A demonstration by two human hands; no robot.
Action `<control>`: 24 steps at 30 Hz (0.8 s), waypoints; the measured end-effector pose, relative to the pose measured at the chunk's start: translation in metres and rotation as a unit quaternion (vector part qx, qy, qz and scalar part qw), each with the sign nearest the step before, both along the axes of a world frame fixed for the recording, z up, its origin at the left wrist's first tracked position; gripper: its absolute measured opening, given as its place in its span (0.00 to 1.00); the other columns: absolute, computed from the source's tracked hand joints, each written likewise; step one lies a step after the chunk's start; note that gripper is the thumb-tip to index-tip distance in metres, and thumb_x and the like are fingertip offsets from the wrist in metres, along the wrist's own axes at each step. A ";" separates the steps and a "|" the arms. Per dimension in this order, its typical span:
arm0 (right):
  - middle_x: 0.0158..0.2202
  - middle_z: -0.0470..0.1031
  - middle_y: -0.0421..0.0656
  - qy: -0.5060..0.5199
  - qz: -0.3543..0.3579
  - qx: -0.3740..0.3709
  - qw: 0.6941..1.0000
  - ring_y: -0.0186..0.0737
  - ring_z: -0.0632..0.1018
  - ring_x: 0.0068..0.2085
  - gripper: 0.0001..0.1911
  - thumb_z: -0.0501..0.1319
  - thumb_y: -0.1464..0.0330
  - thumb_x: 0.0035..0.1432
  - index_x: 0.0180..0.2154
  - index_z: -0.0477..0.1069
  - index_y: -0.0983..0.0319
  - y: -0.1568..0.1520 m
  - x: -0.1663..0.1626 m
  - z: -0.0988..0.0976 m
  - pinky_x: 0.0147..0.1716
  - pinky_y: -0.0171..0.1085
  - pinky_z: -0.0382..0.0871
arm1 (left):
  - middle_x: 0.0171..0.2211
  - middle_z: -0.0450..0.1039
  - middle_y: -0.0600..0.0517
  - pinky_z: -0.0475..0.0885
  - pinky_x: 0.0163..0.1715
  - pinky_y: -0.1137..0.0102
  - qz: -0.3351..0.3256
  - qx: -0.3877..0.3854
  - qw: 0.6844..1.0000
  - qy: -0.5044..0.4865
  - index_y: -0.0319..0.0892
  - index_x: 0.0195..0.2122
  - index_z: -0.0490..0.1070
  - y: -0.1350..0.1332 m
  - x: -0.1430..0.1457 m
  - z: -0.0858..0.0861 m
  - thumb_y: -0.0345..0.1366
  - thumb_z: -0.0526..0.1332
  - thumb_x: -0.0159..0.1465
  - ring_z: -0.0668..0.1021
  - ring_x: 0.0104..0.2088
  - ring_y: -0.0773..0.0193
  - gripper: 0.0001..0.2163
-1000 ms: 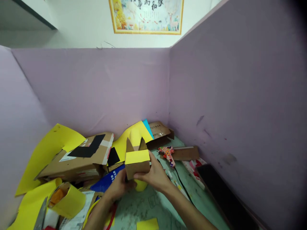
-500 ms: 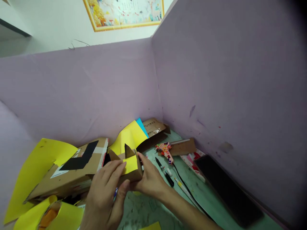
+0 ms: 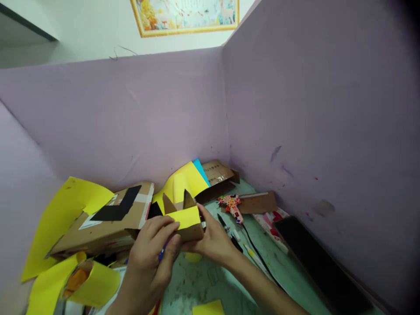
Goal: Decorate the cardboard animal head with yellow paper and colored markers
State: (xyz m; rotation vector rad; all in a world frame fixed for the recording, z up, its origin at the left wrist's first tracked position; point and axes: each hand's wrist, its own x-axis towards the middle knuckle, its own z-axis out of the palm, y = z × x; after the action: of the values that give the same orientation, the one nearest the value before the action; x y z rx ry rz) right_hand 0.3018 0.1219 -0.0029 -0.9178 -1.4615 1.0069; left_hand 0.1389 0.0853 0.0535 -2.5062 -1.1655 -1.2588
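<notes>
Left hand (image 3: 147,260) grips the left end of a small yellow-topped cardboard box (image 3: 187,218); right hand (image 3: 215,238) clasps its right side. Box held over green table (image 3: 187,284). Beyond: patterned glue gun (image 3: 233,209) right, larger carton (image 3: 108,225) left.

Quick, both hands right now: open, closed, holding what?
Left hand: fingers curled over the left side of the yellow-topped cardboard box; gripping or pressing, cannot tell.
Right hand: closed on the box's right side, holding it.
</notes>
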 end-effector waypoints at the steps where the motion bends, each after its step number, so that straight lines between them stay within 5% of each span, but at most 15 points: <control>1: 0.50 0.73 0.44 0.010 0.004 -0.001 1.000 0.48 0.74 0.49 0.46 0.74 0.68 0.32 0.55 0.59 0.56 0.001 0.000 -0.003 0.47 0.44 0.68 | 0.44 0.72 0.49 0.69 0.46 0.67 0.001 -0.015 1.000 -0.015 0.46 0.42 0.72 0.000 -0.001 0.000 0.31 0.56 0.62 0.74 0.46 0.58 0.09; 7: 0.53 0.71 0.48 -0.003 -0.021 -0.045 0.999 0.53 0.71 0.54 0.52 0.75 0.64 0.31 0.58 0.56 0.56 0.007 0.005 -0.015 0.50 0.50 0.65 | 0.42 0.76 0.45 0.69 0.45 0.55 0.128 -0.243 0.942 -0.195 0.42 0.41 0.73 0.014 -0.022 -0.001 0.43 0.63 0.55 0.76 0.44 0.48 0.15; 10: 0.52 0.71 0.48 -0.013 -0.017 -0.053 0.998 0.54 0.70 0.54 0.53 0.75 0.63 0.30 0.59 0.56 0.56 0.007 0.007 -0.013 0.51 0.51 0.64 | 0.36 0.79 0.45 0.73 0.36 0.58 0.044 -0.380 0.906 -0.180 0.41 0.44 0.73 0.025 -0.032 -0.011 0.40 0.68 0.49 0.79 0.36 0.49 0.20; 12: 0.53 0.71 0.49 -0.013 -0.017 -0.057 0.998 0.54 0.70 0.54 0.53 0.75 0.63 0.30 0.59 0.55 0.57 0.006 0.008 -0.007 0.52 0.51 0.63 | 0.41 0.78 0.45 0.73 0.40 0.60 -0.031 -0.438 0.879 -0.187 0.41 0.46 0.73 0.030 -0.032 -0.019 0.38 0.69 0.48 0.79 0.40 0.50 0.22; 18: 0.51 0.71 0.51 0.073 0.011 -0.070 0.995 0.50 0.72 0.51 0.45 0.71 0.65 0.35 0.56 0.57 0.62 -0.002 0.011 0.017 0.49 0.47 0.67 | 0.54 0.69 0.37 0.69 0.50 0.57 -0.128 -0.463 0.825 -0.296 0.40 0.55 0.61 0.025 -0.014 -0.032 0.48 0.70 0.46 0.72 0.53 0.46 0.37; 24: 0.51 0.71 0.50 0.064 0.058 -0.066 0.994 0.50 0.73 0.51 0.43 0.72 0.58 0.36 0.54 0.61 0.60 -0.015 0.009 0.026 0.46 0.46 0.70 | 0.58 0.64 0.40 0.71 0.49 0.59 -0.118 -0.433 0.806 -0.386 0.44 0.62 0.48 0.008 -0.007 -0.035 0.50 0.70 0.47 0.70 0.55 0.44 0.46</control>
State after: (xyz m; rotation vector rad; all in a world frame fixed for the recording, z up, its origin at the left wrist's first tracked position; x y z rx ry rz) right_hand 0.3106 0.1069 0.0232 -0.8531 -1.3653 1.2379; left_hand 0.1320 0.0934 0.0181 -2.8073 -2.0147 -2.4147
